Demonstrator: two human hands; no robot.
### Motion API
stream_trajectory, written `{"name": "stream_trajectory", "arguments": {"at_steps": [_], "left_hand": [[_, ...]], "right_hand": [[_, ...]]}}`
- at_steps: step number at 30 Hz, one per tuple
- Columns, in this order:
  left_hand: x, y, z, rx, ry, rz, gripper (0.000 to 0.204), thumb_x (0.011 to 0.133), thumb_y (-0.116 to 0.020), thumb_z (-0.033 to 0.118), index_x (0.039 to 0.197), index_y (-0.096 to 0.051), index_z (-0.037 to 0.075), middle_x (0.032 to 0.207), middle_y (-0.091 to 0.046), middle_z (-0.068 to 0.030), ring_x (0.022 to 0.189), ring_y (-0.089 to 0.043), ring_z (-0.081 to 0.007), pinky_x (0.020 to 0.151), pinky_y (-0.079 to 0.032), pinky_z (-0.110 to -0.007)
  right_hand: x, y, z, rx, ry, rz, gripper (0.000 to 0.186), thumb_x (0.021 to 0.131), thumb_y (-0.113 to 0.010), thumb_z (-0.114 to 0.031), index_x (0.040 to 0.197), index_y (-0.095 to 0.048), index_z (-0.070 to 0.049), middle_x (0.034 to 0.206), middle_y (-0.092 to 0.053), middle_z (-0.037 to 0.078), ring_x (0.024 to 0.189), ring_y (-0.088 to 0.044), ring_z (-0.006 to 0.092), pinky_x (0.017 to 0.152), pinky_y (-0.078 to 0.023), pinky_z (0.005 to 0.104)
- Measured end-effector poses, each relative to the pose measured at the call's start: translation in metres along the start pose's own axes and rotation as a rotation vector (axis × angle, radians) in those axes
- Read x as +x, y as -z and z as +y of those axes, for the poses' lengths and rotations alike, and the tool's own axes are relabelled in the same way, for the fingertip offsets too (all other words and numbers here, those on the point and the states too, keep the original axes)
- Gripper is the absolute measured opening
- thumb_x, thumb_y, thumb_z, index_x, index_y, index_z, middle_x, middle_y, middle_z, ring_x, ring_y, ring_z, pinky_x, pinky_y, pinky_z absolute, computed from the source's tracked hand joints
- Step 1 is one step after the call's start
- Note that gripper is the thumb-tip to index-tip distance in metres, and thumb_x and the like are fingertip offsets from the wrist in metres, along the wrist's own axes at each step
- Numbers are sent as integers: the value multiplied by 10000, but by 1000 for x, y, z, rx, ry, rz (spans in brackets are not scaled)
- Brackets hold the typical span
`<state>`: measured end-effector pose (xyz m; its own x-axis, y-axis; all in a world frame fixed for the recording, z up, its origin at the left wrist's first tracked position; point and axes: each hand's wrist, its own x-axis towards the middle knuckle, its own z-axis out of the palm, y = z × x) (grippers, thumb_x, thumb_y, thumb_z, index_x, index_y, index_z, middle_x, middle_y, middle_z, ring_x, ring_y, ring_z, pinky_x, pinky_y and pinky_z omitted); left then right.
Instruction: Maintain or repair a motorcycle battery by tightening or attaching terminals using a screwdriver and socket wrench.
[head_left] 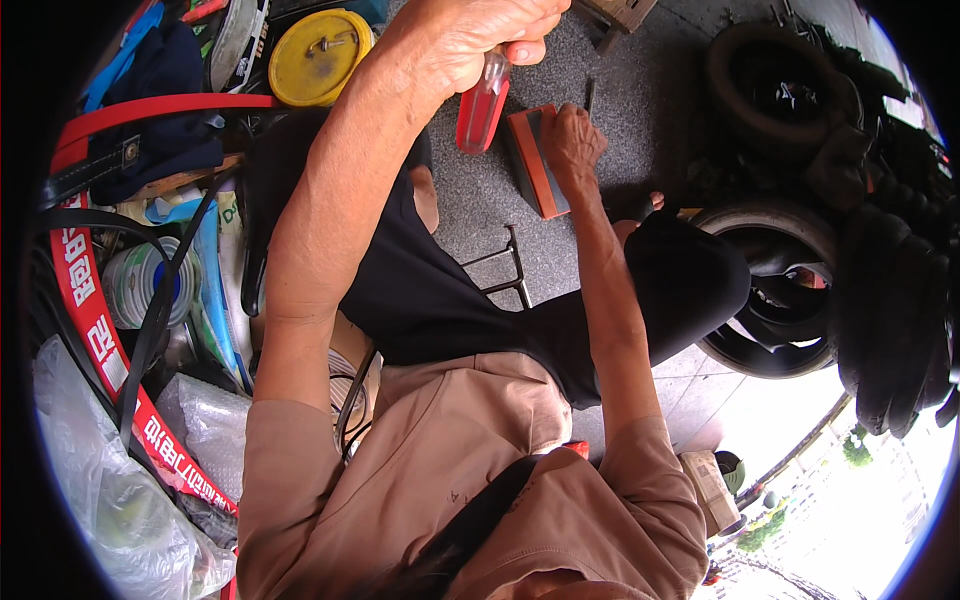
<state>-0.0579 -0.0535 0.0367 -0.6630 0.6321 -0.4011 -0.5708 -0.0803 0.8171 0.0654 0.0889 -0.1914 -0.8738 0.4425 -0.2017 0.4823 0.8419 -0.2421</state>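
My left hand (490,40) is raised at the top of the view, its fingers closed on a screwdriver (482,108) with a translucent red handle. The handle points down toward me; the shaft is hidden. Lower and to the right, my right hand (573,148) is closed against the side of an orange-and-grey rectangular block (541,175) on the floor. A thin dark rod (590,95) shows just past its knuckles. Whether that hand grips the rod, the block or something else is hidden.
Between my legs stands a small metal frame (512,270). Used tyres (780,85) and dark inner tubes (890,310) are piled on the right. On the left are a yellow round lid (318,58), a plastic tub (150,283), a red banner strip (95,310) and plastic bags (120,490).
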Motion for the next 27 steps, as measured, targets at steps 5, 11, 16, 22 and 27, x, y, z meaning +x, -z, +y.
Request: {"name": "stream_trajectory", "arguments": {"at_steps": [5,11,16,22,27], "left_hand": [[1,2,0,-1,-15,-6,115,923,-649,188,929,-612,79,562,-406,101,413,-329,0,355,-244,-177],[4,3,-5,-26,-8,-27,138,914,-666,205,946,-609,83,568,-415,100,412,-340,-1,355,-257,-172],[4,4,-5,-20,-25,-48,135,913,-667,209,934,-606,91,566,-419,100,406,-339,-1,348,-251,-173],[5,4,-6,-32,-25,-71,119,913,-668,207,910,-611,103,555,-406,101,394,-321,-3,339,-237,-181],[5,2,-5,2,-21,-37,132,921,-659,219,892,-603,103,548,-393,100,388,-311,-5,337,-228,-185]], "right_hand": [[-2,0,-6,-5,61,67,197,834,-599,-134,966,-646,5,983,-648,188,789,-665,324,659,-488,443],[3,-4,-2,-42,2,17,193,851,-578,-111,979,-649,14,1002,-655,195,838,-675,320,693,-506,429],[-3,-2,-4,-28,18,49,188,847,-576,-122,947,-655,16,960,-665,198,826,-680,325,686,-517,430],[-1,0,-3,-40,38,49,200,846,-579,-139,949,-648,17,948,-663,199,811,-678,342,697,-513,435],[0,7,-5,-63,-39,-127,210,834,-580,-132,978,-636,10,986,-650,203,828,-675,344,708,-509,440]]}}
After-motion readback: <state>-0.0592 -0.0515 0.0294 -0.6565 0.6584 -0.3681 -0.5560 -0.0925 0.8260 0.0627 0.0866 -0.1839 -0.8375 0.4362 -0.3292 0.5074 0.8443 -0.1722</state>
